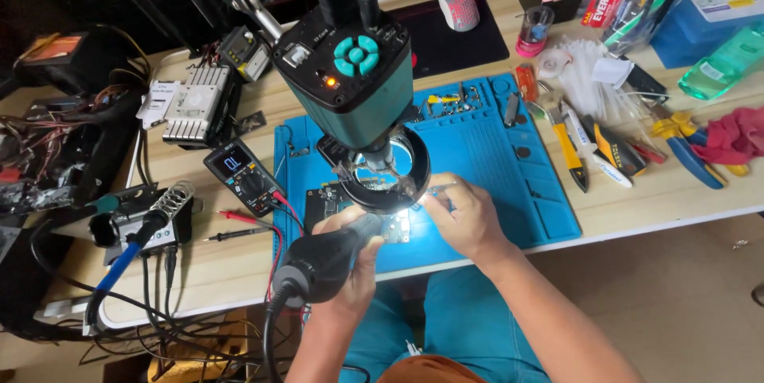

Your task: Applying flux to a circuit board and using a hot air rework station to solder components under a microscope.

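My left hand grips a thick black hot-air handle with a cable trailing down, its nozzle aimed at a small circuit board lit brightly on the blue work mat. My right hand rests on the mat just right of the board and holds a thin metal tool, probably tweezers, whose tip points toward the board. A teal microscope camera with a ring light hangs directly over the board and hides part of it.
A black multimeter with red and black probes lies left of the mat. A soldering iron stand sits further left. Pliers, cutters and screwdrivers lie right of the mat. A mouse on a black pad is at the back.
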